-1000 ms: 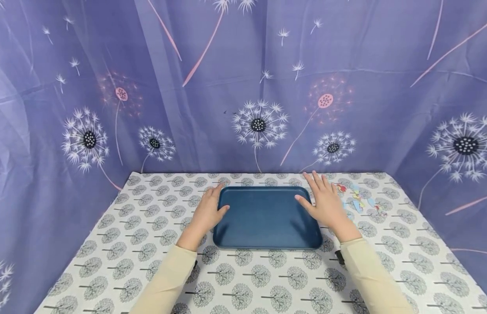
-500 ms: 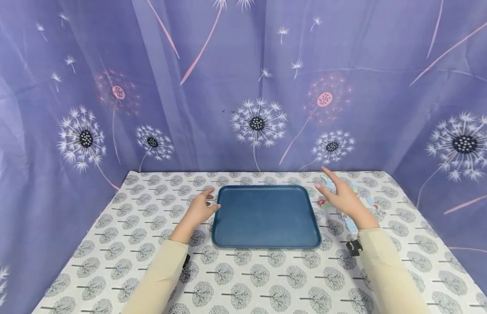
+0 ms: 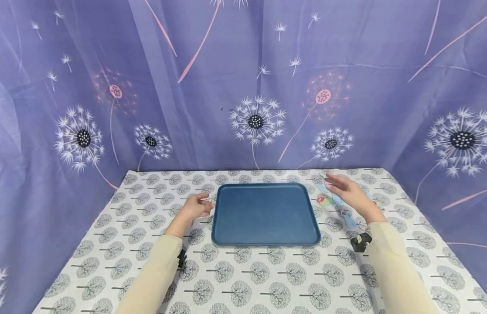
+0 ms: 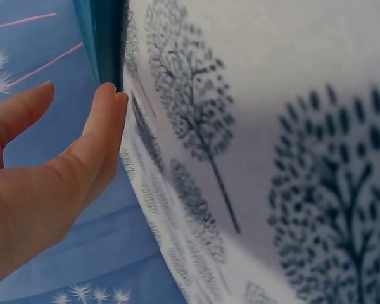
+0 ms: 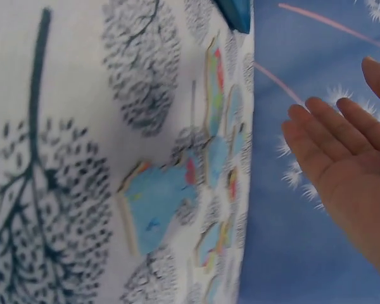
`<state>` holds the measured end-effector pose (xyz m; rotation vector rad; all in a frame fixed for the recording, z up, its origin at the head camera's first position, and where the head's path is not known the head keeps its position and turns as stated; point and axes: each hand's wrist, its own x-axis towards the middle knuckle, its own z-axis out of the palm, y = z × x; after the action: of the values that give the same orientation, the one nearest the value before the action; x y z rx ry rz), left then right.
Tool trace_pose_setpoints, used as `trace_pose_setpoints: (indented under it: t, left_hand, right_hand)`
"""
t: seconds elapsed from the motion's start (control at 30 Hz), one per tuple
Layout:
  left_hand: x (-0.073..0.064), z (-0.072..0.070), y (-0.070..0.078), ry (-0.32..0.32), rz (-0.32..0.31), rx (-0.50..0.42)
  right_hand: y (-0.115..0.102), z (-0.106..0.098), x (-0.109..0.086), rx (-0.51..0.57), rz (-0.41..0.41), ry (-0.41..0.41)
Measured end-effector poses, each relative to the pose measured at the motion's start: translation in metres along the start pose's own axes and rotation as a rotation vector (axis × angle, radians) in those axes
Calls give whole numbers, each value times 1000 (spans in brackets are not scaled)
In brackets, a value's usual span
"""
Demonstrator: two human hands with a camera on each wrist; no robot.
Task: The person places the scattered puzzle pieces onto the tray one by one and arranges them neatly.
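A dark blue rectangular tray [image 3: 267, 213] lies flat in the middle of the table. Just off its left edge is my left hand [image 3: 194, 206], fingers bent a little and the thumb apart; the left wrist view has its fingertips right by the tray's side [image 4: 105, 44]. To the right of the tray my right hand [image 3: 351, 194] hovers over several small colourful flat pieces, holding nothing, its fingers extended. Those look like jigsaw puzzle pieces, light blue with red and yellow; one puzzle piece [image 5: 157, 201] lies nearest the right wrist camera. My right hand hides part of the group in the head view.
A white cloth with grey trees covers the table [image 3: 243, 279]. Behind and at both sides hangs a purple curtain [image 3: 204, 109] with dandelions. Dark straps [image 3: 361, 242] show at both wrists.
Both hands have moved away from the tray's sides, the left one leftward and the right one rightward over the puzzle pieces. The tray stays in place.
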<state>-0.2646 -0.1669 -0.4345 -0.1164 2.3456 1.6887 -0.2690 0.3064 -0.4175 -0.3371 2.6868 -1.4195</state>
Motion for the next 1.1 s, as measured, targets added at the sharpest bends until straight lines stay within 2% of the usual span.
trace_pose_setpoints:
  t: [0.37, 0.63, 0.87, 1.1]
  left_hand:
    - [14, -1, -12, -33, -107, -180]
    - [16, 3, -15, -39, -139, -176]
    - [17, 4, -16, -36, -143, -175]
    - [18, 5, -17, -22, -156, -166]
  right_hand:
    - [25, -7, 0, 29, 115, -102]
    - [36, -10, 1, -16, 122, -134]
    - [38, -4, 1, 15, 127, -167]
    - [36, 5, 7, -16, 115, -136]
